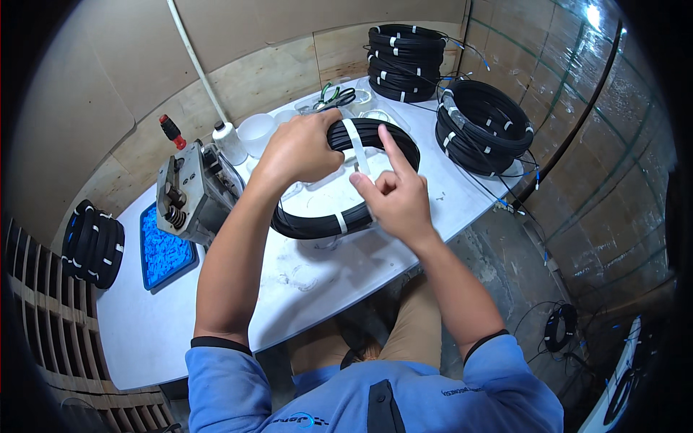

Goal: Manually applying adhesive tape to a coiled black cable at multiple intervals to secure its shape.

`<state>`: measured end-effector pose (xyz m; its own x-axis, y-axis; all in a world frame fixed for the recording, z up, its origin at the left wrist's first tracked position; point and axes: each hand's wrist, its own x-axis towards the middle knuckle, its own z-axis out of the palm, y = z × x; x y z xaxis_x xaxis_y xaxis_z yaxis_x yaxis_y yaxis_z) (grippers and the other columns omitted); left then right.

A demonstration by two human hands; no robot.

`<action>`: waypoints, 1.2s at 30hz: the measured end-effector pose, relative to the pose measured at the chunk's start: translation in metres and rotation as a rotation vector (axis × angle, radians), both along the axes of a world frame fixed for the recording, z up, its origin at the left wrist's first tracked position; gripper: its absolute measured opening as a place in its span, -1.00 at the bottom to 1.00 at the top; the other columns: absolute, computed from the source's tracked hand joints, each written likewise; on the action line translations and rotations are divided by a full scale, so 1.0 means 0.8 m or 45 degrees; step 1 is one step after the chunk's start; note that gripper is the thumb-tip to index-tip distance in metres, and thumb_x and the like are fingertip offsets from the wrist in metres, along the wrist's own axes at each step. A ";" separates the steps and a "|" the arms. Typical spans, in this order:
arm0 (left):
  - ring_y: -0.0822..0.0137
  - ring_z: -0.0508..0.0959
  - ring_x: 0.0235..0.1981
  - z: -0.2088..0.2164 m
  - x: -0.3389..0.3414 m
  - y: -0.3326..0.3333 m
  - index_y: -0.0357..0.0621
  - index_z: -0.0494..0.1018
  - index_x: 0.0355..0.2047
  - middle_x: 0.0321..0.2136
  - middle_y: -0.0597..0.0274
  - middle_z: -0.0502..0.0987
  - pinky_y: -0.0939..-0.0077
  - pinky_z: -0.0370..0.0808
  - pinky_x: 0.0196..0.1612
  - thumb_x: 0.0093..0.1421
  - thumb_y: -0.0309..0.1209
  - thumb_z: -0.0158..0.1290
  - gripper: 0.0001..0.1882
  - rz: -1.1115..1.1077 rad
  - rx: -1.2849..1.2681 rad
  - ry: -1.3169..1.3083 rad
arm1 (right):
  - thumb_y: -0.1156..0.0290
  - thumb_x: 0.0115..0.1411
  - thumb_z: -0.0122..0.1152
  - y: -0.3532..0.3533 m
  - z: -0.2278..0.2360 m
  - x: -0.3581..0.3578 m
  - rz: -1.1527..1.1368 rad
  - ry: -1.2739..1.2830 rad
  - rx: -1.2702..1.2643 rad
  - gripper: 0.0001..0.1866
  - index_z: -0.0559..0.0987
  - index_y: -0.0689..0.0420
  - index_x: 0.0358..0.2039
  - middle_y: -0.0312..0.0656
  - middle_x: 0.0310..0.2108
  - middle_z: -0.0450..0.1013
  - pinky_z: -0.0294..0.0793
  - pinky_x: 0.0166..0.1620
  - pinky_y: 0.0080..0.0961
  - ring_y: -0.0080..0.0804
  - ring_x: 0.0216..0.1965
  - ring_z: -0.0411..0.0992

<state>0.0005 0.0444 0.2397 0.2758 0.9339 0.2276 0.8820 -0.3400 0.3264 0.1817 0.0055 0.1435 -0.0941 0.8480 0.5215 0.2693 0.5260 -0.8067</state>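
A coil of black cable (310,225) is tilted up off the white table in front of me, with a short white band on its near side. My left hand (303,148) is closed round the coil's far left part, its fingertips partly hidden behind the cable. Across the far side of the coil runs a white strip (351,132), its free length hanging into the ring's opening. My right hand (398,198) pinches the lower end of that strip between thumb and curled fingers, while its index finger points up toward the coil.
A metal bench machine (193,189) stands left, beside a blue tray (189,265) of small blue pieces. White bottle (229,144), white tub (255,134) and green-handled pliers (329,94) lie behind. Stacked cable coils (406,63), another coil stack (469,144) and bundled coils (94,245) edge the table.
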 end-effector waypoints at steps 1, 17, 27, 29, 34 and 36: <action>-0.13 0.65 -0.20 -0.002 0.001 0.001 -0.20 0.53 -0.03 -0.29 -0.16 0.65 0.13 0.55 -0.11 -0.09 -0.37 0.21 -0.47 0.008 0.028 0.005 | 0.31 0.25 0.42 -0.006 -0.005 -0.005 -0.012 0.121 0.042 -0.26 0.32 0.33 0.33 -0.31 -0.74 0.43 0.38 -0.50 -0.63 -0.69 -0.68 0.37; -0.10 0.65 -0.23 -0.002 -0.004 -0.002 -0.15 0.52 -0.05 -0.34 -0.11 0.65 0.13 0.54 -0.15 -0.09 -0.38 0.21 -0.49 0.036 0.009 0.016 | 0.21 0.45 0.18 -0.017 -0.006 -0.029 0.354 0.653 -0.596 -0.72 0.46 0.13 -0.34 -0.37 -0.60 0.44 0.37 -0.60 -0.66 -0.73 -0.68 0.36; -0.02 0.66 -0.30 -0.002 -0.004 -0.006 -0.21 0.54 -0.14 -0.40 -0.10 0.64 0.19 0.54 -0.19 -0.10 -0.32 0.28 -0.53 -0.064 -0.077 -0.056 | 0.24 0.40 0.26 0.045 -0.042 -0.048 0.269 0.623 -0.549 -0.75 0.60 0.18 -0.30 -0.38 -0.50 0.48 0.45 -0.46 -0.57 -0.66 -0.51 0.43; -0.03 0.67 -0.30 0.001 -0.005 -0.005 -0.22 0.54 -0.15 -0.41 -0.10 0.64 0.18 0.54 -0.20 -0.09 -0.29 0.29 -0.53 -0.096 -0.079 -0.057 | 0.25 0.40 0.26 0.047 -0.044 -0.048 0.277 0.677 -0.551 -0.76 0.60 0.17 -0.30 -0.38 -0.50 0.49 0.45 -0.46 -0.57 -0.66 -0.52 0.43; -0.10 0.66 -0.33 -0.007 0.001 -0.009 -0.25 0.54 -0.21 -0.45 -0.11 0.63 0.14 0.53 -0.21 -0.07 -0.21 0.32 -0.53 -0.058 0.087 0.052 | 0.32 0.40 0.23 0.040 -0.039 -0.053 0.268 0.757 -0.568 -0.82 0.59 0.18 -0.23 -0.35 -0.50 0.51 0.45 -0.43 -0.57 -0.63 -0.53 0.43; -0.13 0.65 -0.33 -0.005 -0.001 -0.006 -0.23 0.55 -0.22 -0.45 -0.14 0.63 0.13 0.53 -0.22 -0.05 -0.13 0.36 -0.51 -0.019 0.105 0.042 | 0.35 0.44 0.15 0.033 -0.031 -0.052 0.235 0.584 -0.649 -0.83 0.58 0.13 -0.05 -0.37 -0.39 0.53 0.43 -0.39 -0.61 -0.65 -0.46 0.44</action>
